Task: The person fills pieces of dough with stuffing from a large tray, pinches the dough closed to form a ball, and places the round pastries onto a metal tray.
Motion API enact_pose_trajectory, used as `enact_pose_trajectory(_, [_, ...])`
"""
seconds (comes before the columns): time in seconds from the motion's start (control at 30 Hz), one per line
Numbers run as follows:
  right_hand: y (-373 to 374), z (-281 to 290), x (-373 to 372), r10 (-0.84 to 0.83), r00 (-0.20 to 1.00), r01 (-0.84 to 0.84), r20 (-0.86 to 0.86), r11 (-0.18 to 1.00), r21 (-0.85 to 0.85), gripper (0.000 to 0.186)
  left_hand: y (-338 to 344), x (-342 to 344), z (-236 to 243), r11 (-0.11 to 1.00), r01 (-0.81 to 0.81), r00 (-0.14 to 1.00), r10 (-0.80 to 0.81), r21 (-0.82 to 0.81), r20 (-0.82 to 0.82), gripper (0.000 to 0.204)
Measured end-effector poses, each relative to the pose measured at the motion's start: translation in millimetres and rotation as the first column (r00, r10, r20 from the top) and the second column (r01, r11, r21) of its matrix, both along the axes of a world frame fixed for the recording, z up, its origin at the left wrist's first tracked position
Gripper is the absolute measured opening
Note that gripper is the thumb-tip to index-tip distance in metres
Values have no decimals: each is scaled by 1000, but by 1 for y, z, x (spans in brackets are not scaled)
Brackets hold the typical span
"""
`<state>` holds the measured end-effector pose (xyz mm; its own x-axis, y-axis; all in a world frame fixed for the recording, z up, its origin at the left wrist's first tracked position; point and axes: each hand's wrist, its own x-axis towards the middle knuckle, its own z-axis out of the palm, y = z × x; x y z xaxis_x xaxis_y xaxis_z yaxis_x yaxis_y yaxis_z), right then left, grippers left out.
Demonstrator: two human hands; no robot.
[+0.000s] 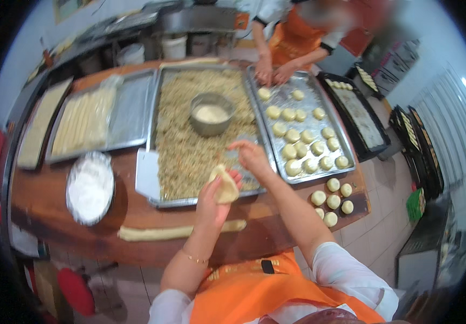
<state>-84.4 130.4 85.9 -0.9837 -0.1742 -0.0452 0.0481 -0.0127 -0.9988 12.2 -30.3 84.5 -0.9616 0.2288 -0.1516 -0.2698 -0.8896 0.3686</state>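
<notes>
My left hand (pixel 211 204) holds a flattened round of dough (pixel 226 191), cupped between thumb and fingers. Just beyond it, my right hand (pixel 252 157) hovers over the near right part of the filling tray (pixel 206 202), index finger stretched out and the others partly curled. I see nothing held in it. Crumbly, speckled filling (pixel 181 108) covers most of that tray, and a metal bowl (pixel 211 130) with pale contents sits in it. A long dough roll (pixel 157 233) lies on the table below my left wrist. At the tray's near left corner rests a white scraper (pixel 147 175).
A bowl of white flour (pixel 90 189) stands left. Dough strips under plastic (pixel 84 120) fill part of another tray. On the right are a tray of round buns (pixel 292 136) and several loose buns (pixel 333 202). Across the table, a co-worker's hands (pixel 273 73) work over the bun tray.
</notes>
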Motion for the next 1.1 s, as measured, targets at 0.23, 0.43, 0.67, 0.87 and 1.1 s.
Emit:
enact_pose_trajectory(0.23, [14, 19, 7, 8, 1000, -8, -20, 1000, 13, 28, 14, -11, -3, 986, -65, 993, 79, -154, 83, 32])
enact_pose_trajectory(0.43, [-7, 41, 47, 84, 832, 165, -549, 907, 388, 32, 31, -29, -10, 970, -102, 977, 139, -220, 162, 28])
enact_pose_trajectory(0.67, [0, 25, 55, 324, 706, 331, -630, 635, 698, 51, 32, -40, -11, 984, -133, 967, 154, -115, 203, 28])
enact_pose_trajectory(0.87, [-2, 32, 46, 63, 808, 194, -586, 910, 366, 23, 30, -44, -13, 947, -118, 989, 138, -297, 48, 26])
enact_pose_trajectory(1.1, [-13, 26, 54, -36, 833, 211, -552, 943, 258, 24, 28, -42, -7, 887, -217, 975, 183, -408, -123, 19])
